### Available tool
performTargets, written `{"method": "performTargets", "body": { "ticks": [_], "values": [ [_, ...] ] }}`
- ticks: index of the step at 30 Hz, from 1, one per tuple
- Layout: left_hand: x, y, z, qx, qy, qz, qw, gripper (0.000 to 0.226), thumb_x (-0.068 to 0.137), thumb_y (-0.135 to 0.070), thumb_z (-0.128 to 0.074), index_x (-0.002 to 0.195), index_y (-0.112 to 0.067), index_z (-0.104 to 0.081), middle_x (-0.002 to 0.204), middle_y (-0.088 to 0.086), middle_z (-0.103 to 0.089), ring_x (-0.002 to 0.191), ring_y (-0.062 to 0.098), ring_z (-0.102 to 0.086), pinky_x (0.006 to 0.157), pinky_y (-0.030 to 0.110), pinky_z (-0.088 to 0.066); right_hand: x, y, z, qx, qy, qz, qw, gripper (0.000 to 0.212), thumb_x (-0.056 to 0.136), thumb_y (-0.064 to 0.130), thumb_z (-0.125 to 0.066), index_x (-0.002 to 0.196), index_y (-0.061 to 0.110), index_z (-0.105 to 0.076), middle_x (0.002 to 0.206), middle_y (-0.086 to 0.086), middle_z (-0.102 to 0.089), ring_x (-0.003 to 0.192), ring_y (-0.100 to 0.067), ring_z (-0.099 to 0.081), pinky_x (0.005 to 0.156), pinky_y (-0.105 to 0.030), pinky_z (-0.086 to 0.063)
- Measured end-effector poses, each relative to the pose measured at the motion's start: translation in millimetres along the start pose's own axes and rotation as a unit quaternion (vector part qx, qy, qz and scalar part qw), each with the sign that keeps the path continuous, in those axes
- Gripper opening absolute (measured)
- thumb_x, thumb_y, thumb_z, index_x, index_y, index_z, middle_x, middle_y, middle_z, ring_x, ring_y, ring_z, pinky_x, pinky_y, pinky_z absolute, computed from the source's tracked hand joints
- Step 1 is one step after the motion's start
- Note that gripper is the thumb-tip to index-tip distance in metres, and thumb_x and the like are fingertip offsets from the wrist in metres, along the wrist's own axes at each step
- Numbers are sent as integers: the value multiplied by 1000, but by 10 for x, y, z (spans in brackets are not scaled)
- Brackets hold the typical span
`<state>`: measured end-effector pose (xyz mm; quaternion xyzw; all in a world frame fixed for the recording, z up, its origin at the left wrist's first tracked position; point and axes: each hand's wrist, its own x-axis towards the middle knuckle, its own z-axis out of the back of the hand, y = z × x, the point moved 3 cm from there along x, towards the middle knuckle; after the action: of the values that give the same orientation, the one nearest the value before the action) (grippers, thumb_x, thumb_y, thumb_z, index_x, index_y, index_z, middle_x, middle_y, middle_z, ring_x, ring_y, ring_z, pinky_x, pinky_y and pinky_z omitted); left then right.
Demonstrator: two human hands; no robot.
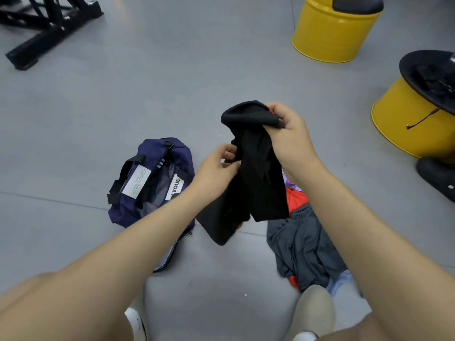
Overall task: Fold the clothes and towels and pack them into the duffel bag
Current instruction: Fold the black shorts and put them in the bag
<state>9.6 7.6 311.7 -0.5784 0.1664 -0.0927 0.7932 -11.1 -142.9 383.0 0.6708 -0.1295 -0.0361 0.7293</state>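
Black garment [256, 173] over clothes pile [302, 242] (largely hidden)

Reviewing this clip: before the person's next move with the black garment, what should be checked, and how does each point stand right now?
1. Right hand grips the top of the black garment: ok.
2. Left hand pinches its side edge: ok.
3. Garment folded flat: not ok, it hangs bunched in the air.
4. Duffel bag open on the floor: ok.
5. Room left inside the bag: cannot tell.
6. Pile of clothes all packed: not ok, it lies on the floor beside the bag.
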Motion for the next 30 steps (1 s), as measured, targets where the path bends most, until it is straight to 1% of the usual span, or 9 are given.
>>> {"method": "performTargets", "body": {
  "ticks": [3, 8, 13, 17, 20, 22, 24, 27, 30],
  "values": [
    [-143, -70, -110, 10, -32, -58, 998, 42, 94, -35, -62, 133, -42, -49, 120, -20, -60, 97, -1, -66, 89, 31, -55, -44, -60, 34, -9, 9, -23, 1000, 28, 92, -8, -53, 89, 17, -67, 83, -6, -67, 80, -20, -64, 76, -43, -54],
    [-261, -170, -186, 105, -8, -137, 985, 80, 81, -59, -67, 149, -48, -27, 133, -18, -56, 115, 8, -59, 97, 41, -52, -120, -160, 132, 9, -15, -85, 996, 23, 92, 1, -57, 89, 18, -72, 90, -17, -72, 88, -35, -70, 86, -55, -56],
    [-248, -243, -191, 158, -67, -176, 969, 82, 92, -19, -61, 153, -50, -18, 110, -13, -65, 92, 11, -62, 86, 34, -52, -157, -177, 105, 62, 37, -109, 991, 17, 98, 11, -59, 110, 10, -70, 100, -8, -73, 95, -19, -69, 89, -38, -55],
    [-170, -333, -68, 162, -81, -183, 966, 84, 92, -10, -56, 153, -54, -17, 105, -16, -66, 88, 8, -61, 85, 30, -50, -223, -165, 101, 5, 93, -56, 994, 28, 97, 26, -64, 124, 23, -65, 105, -1, -74, 103, -16, -69, 93, -33, -54],
    [-97, -434, 72, 90, -91, -177, 976, 87, 91, -6, -54, 150, -60, -20, 117, -12, -69, 98, 18, -67, 91, 42, -54, -266, -329, 188, -216, 112, -18, 970, 65, 82, 57, -71, 141, 48, -45, 128, 19, -63, 120, -3, -58, 104, -35, -46],
    [-2, -501, 215, -20, -103, -162, 981, 83, 92, -4, -56, 150, -56, -27, 126, -17, -66, 107, 16, -67, 98, 44, -53, -330, -512, 242, -352, 157, -50, 921, 98, 69, 69, -75, 150, 55, -21, 149, 18, -47, 136, -7, -45, 111, -37, -39],
    [74, -567, 362, -103, -112, -164, 975, 78, 93, 0, -57, 155, -39, -30, 139, -12, -60, 124, 10, -60, 107, 44, -48, -404, -698, 232, -397, 206, -75, 892, 114, 67, 68, -78, 153, 54, -3, 158, 12, -35, 143, -13, -36, 113, -37, -36],
    [141, -614, 500, -212, -109, -135, 962, 65, 97, 1, -56, 153, -28, -38, 134, -3, -65, 124, 17, -62, 99, 45, -54, -437, -918, 92, -419, 218, -49, 880, 115, 73, 57, -80, 154, 50, 2, 154, 10, -38, 134, -20, -45, 103, -40, -45],
    [171, -594, 537, -294, -104, -81, 947, 50, 98, -5, -59, 142, -29, -50, 122, 1, -71, 106, 22, -70, 74, 39, -58, -449, -1113, -91, -455, 180, -17, 872, 91, 78, 54, -76, 150, 31, -24, 132, 5, -50, 111, -27, -56, 86, -46, -51]
  ]
}}
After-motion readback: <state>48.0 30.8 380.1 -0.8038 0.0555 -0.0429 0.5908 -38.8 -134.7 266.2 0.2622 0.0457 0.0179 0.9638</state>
